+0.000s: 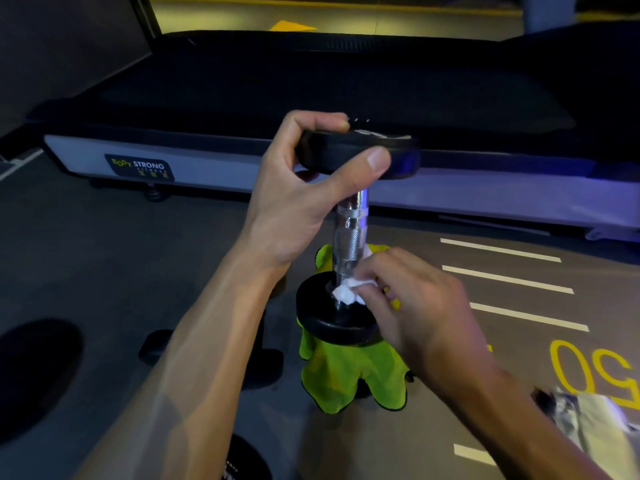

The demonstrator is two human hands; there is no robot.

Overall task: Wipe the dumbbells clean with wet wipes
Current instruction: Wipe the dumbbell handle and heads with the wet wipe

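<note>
A dumbbell with a chrome knurled handle (349, 237) stands upright in the middle of the view. My left hand (301, 195) grips its black upper head (405, 154) by the rim, thumb in front. The black lower head (322, 317) rests over a lime-green cloth (349, 375). My right hand (419, 313) pinches a crumpled white wet wipe (346, 291) against the base of the handle, where it meets the lower head.
A treadmill deck with a grey side rail (207, 168) runs across behind. Another dumbbell (162, 348) lies on the grey floor under my left forearm, and a dark disc (34, 372) sits far left. A wipes packet (595, 420) lies lower right near yellow floor digits.
</note>
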